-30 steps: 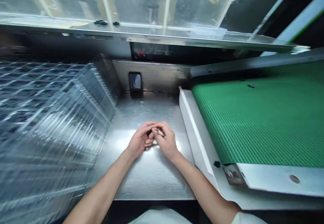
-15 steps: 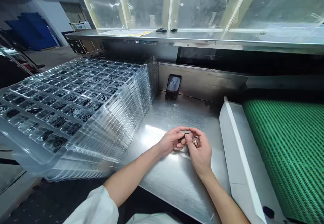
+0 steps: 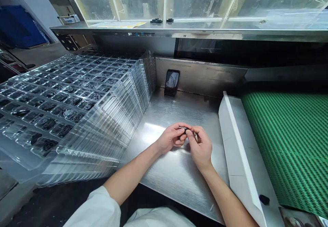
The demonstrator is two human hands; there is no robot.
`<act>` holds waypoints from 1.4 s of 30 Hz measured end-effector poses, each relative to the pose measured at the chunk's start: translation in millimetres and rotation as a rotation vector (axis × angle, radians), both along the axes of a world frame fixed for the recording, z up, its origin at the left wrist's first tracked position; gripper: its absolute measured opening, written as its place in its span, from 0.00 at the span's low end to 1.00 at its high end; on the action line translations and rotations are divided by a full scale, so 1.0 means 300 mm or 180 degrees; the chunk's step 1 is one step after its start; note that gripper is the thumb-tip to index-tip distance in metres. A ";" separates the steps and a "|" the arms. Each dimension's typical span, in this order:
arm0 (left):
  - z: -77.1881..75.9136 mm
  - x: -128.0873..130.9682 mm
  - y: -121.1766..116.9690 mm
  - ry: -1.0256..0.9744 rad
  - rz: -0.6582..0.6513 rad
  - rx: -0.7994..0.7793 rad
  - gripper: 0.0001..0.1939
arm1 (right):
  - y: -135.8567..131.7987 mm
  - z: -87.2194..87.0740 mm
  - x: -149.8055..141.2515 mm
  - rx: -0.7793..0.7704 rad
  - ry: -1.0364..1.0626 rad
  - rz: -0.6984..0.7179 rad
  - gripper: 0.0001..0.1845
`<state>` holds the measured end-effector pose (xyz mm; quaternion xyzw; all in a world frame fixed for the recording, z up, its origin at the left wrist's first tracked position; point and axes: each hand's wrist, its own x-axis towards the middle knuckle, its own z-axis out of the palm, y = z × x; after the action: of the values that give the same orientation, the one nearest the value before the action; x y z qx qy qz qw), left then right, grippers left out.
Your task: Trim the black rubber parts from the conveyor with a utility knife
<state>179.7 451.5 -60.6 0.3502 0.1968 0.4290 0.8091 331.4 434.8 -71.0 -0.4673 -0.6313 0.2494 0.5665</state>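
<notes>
Okay, both hands work close together over the stainless desk (image 3: 176,179), roughly midway btwn a tilted stack of clear plastic trays (image 3: 112,117) and a green mesh conveyor belt (image 3: 289,145). L hand (image 3: 170,138) has its grip closed round a small dark part (image 3: 183,130), held just above the desk, mostly hidden by the fingers, so exact shape can't be told. R hand (image 3: 201,148) is nearly shut too, fingers pressing against the same part, w/ a silvery sliver (image 3: 195,136) showing by its fingertips; can't tell if that's held separately or fixed to the part. Dark round parts (image 3: 74,117) sit in the top tray's pockets, and a phone (image 3: 172,82) leans on the back panel. Main risk: the part is tiny, so a slip in the pinch could drop it on the slick steel, and it might skid toward the white guard (image 3: 238,151) by the belt. Too much force could bend the sliver. L forearm, in its white sleeve (image 3: 96,208), is also near the stack's edge, so a careless sideways move might knock the trays out of line.
</notes>
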 end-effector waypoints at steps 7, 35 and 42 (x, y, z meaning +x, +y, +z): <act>-0.006 -0.001 0.008 0.0012 0.0014 0.0108 0.23 | 0.008 -0.016 0.006 -0.0237 0.0052 0.0024 0.19; 0.001 0.014 -0.001 0.0103 0.0640 0.0118 0.27 | -0.004 -0.022 0.011 0.0412 -0.1290 -0.0224 0.14; -0.003 0.010 -0.006 -0.0043 0.0593 0.0155 0.22 | -0.003 -0.023 0.011 0.0729 -0.1347 -0.0250 0.12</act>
<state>182.9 449.8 -61.6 0.3469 0.2126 0.5094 0.7583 334.6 433.9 -77.9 -0.4661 -0.7414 0.0505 0.4802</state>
